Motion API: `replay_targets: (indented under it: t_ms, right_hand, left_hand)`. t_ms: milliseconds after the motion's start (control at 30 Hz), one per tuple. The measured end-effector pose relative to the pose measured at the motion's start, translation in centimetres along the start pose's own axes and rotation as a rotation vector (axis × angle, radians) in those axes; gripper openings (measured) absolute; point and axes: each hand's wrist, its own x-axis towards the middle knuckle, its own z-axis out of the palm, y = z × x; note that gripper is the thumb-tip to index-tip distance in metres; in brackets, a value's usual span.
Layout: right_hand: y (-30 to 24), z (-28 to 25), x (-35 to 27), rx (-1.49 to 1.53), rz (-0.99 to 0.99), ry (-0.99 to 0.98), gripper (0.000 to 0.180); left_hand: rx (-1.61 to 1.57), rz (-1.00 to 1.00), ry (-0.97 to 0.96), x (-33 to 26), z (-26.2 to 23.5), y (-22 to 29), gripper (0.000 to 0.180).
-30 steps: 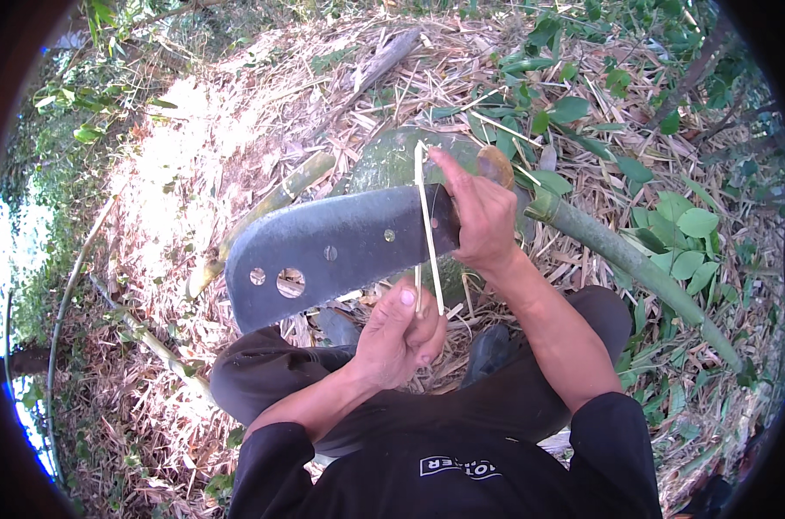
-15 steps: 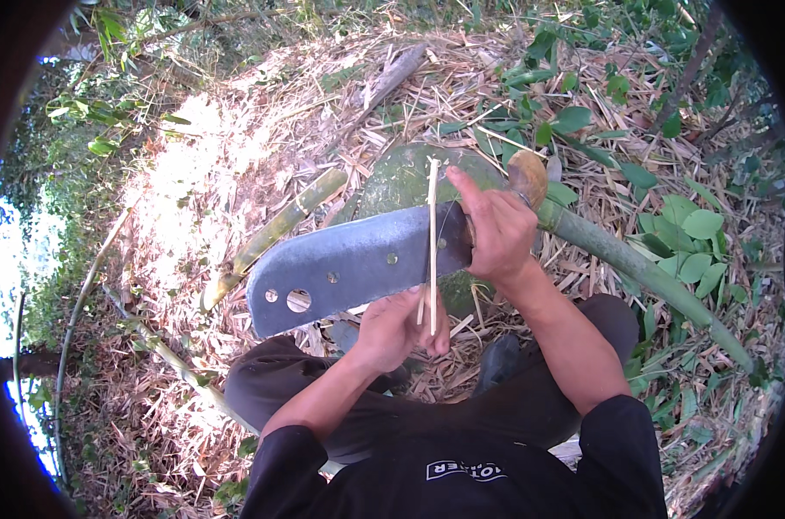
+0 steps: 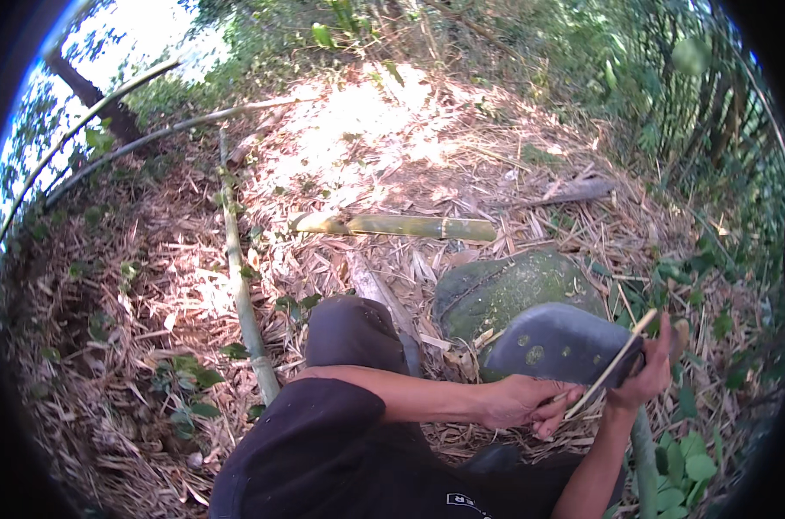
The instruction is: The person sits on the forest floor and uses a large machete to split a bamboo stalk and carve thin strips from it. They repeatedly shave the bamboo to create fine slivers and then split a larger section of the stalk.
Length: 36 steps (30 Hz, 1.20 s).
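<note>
The broad dark cleaver (image 3: 574, 333) has its blade pointing left, with several round holes or spots along it. My right hand (image 3: 645, 376) is closed at its handle end, one finger stretched upward; the handle itself is mostly hidden. A thin pale bamboo strip (image 3: 611, 367) stands slanted across the blade near that hand. My left hand (image 3: 527, 404) is closed by the strip's lower end, below the blade, with the fingers pinched on it. Behind the blade lies a mossy green boulder (image 3: 518, 290).
A cut bamboo section (image 3: 423, 227) lies beyond the boulder. One long bamboo pole (image 3: 239, 285) stretches away on the left, and a green pole (image 3: 645, 463) runs beside my right forearm. Dry leaf litter and bamboo chips (image 3: 315, 259) cover the ground. Leafy plants (image 3: 691, 467) grow at the right.
My view has swung left and upward, so the hands, cleaver and boulder now appear further right and lower. Both hands keep their hold on the cleaver and the strip.
</note>
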Motion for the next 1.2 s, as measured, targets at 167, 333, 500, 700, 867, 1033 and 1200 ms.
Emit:
replay_targets:
  t_ms: [167,333,500,700,867,1033,1200]
  right_hand:
    - [4.5,-1.9,2.9,-0.237,0.213,0.218,0.056]
    - [14.5,-6.0,-0.1,-0.203,0.561,0.590,0.030]
    - [5.5,-4.8,3.6,0.197,0.672,0.413,0.039]
    - [2.3,-6.2,0.6,-0.159,0.641,-0.076,0.087]
    - [-0.2,-4.7,-1.1,-0.121,0.328,-0.178,0.076]
    - [-0.6,-2.6,-2.2,-0.230,0.118,-0.223,0.080]
    - [-0.6,-2.3,-2.0,-0.176,0.059,-0.136,0.068]
  left_hand:
    - [0.341,0.004,-0.413,-2.3,1.4,-1.3,0.033]
    - [0.445,0.084,-0.133,-0.5,-1.1,2.2,0.023]
    - [0.467,0.158,0.354,0.4,-0.8,3.3,0.028]
    - [0.741,-0.012,0.497,1.1,-3.7,-1.4,0.030]
    - [0.592,-0.069,0.560,0.9,-2.1,-1.1,0.023]
    - [0.555,-0.114,0.678,2.0,-3.1,-1.0,0.024]
    - [0.535,-0.145,0.679,3.0,-3.5,-1.4,0.022]
